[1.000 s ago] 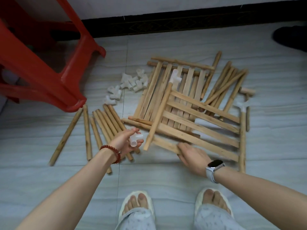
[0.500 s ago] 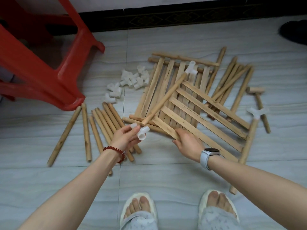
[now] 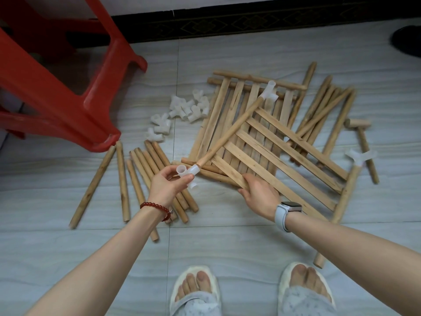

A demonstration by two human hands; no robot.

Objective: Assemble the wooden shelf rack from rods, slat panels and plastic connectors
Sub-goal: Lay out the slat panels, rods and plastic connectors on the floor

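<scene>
Head view: left hand [image 3: 167, 187] pinches connector [image 3: 190, 174] at the rod [image 3: 230, 133] near end — rod slants up-right; right hand [image 3: 258, 195] grips the slat panel [image 3: 280, 160].

Left hand [image 3: 167, 187] fingers pinching; right hand [image 3: 258, 197] gripping, arms outstretched.
</scene>
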